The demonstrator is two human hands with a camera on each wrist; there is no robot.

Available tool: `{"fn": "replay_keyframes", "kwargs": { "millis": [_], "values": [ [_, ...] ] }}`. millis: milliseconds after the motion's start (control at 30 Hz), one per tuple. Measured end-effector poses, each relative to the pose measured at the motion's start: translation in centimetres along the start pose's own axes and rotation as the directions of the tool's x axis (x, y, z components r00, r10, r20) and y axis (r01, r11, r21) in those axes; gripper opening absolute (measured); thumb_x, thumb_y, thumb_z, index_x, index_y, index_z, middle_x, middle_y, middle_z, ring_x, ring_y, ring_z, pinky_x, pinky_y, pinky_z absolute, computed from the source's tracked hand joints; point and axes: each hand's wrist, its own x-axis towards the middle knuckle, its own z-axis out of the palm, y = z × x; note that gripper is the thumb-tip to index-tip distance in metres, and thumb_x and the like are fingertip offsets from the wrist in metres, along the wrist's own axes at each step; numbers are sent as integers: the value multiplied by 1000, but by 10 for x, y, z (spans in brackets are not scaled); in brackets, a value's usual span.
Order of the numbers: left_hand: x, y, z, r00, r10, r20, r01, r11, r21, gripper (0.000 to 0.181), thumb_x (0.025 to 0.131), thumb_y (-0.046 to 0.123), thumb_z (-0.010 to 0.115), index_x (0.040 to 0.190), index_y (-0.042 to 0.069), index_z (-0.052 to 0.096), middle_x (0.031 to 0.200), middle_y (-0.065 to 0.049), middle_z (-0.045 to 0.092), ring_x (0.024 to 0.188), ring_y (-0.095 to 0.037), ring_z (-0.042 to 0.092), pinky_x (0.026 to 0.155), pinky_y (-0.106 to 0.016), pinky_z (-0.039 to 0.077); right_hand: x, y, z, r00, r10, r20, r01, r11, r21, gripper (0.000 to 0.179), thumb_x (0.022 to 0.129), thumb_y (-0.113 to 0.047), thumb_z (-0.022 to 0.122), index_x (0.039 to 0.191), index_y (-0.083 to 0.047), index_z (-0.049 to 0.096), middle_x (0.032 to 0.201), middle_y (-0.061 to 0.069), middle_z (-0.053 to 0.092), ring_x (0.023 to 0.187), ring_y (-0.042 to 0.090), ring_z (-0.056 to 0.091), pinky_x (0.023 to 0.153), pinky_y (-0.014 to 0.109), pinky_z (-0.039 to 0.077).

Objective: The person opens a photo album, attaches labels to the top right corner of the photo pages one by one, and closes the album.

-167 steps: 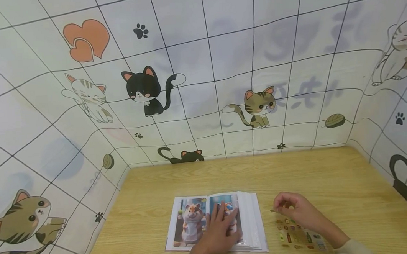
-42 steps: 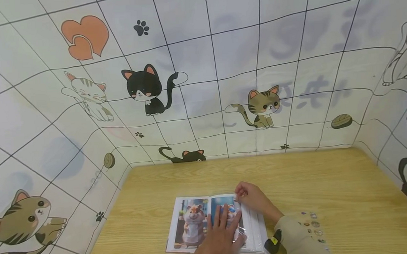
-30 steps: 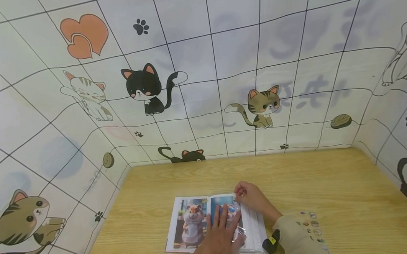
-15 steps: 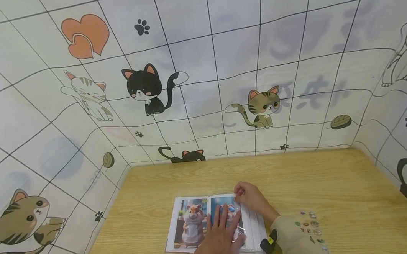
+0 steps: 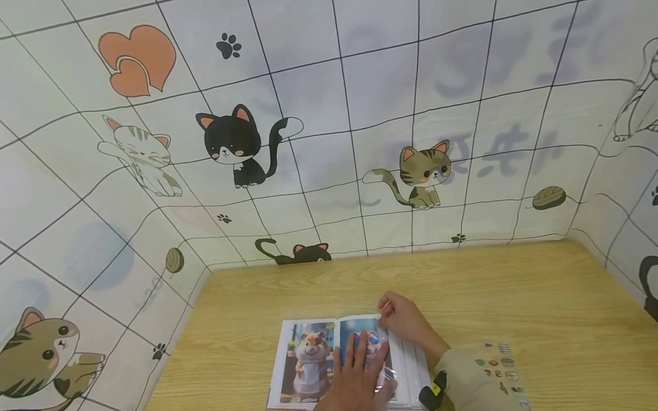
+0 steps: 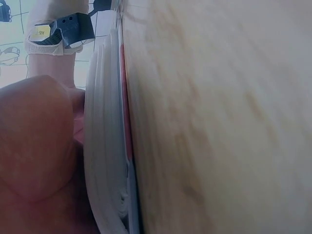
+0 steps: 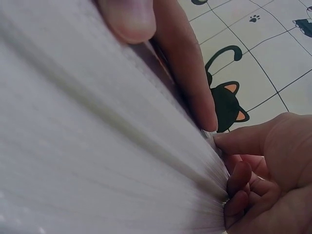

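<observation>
An open photo album (image 5: 416, 375) lies on the table, a hamster picture on each visible page. My left hand (image 5: 352, 381) rests with spread fingers on the right-hand picture (image 5: 363, 325), partly covering it. At that picture's upper right corner is my right hand (image 5: 408, 322), its fingers curled and its fingertips touching the page. A tiny pale sticker shows at these fingertips, mostly hidden. In the right wrist view, the thumb and finger tips of the right hand (image 7: 273, 165) meet the page edge close to the left fingers (image 7: 187, 63). The left wrist view shows the album's stacked pages (image 6: 102, 126) edge-on.
A clear sheet of small food stickers (image 5: 502, 370) lies right of the album, partly under the right sleeve (image 5: 475, 384). A black device (image 5: 434, 392) is strapped to the right wrist. Cat-patterned walls (image 5: 327, 168) enclose the wooden table (image 5: 244, 297).
From beside the sticker sheet, my right hand has moved left to the picture's upper corner with a small sticker. Over the last second both hands stay nearly still.
</observation>
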Motion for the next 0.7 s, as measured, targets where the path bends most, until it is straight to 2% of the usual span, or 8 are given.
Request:
{"fn": "replay_keyframes", "kwargs": {
  "millis": [233, 367, 500, 700],
  "values": [
    [-1, 0, 1, 1000, 7, -27, -8, 999, -45, 60, 96, 59, 21, 149, 34, 16, 157, -12, 1, 142, -37, -1, 105, -66, 9, 1, -1, 1, 1000, 6, -4, -6, 1000, 8, 31, 77, -3, 69, 104, -7, 54, 76, 1, 58, 67, 15, 53, 61, 30, 42],
    [-2, 0, 2, 999, 9, -46, -11, 999, -43, 59, 96, 59, 22, 149, 33, 17, 157, -12, 3, 142, -38, 1, 105, -66, 10, 1, 1, 1, 1000, 27, -8, -27, 1000, -8, 34, 77, -7, 72, 106, -9, 53, 83, 3, 57, 71, 17, 53, 60, 31, 42],
    [-3, 1, 2, 999, 7, -49, -9, 999, -51, 59, 96, 58, 23, 149, 33, 18, 157, -12, 4, 142, -38, 1, 105, -66, 10, 1, 3, 1, 999, 44, -10, -45, 998, -39, 33, 77, -13, 74, 104, -12, 54, 91, 4, 56, 76, 18, 52, 62, 31, 42],
    [-3, 2, 0, 1000, -12, -16, 11, 999, -44, 60, 95, 61, 20, 149, 35, 17, 157, -10, 4, 142, -36, -1, 107, -64, 9, 2, 4, -3, 999, 31, 7, -31, 999, -35, 25, 79, -13, 73, 96, -11, 56, 86, 3, 54, 74, 17, 49, 62, 31, 40]
  ]
}}
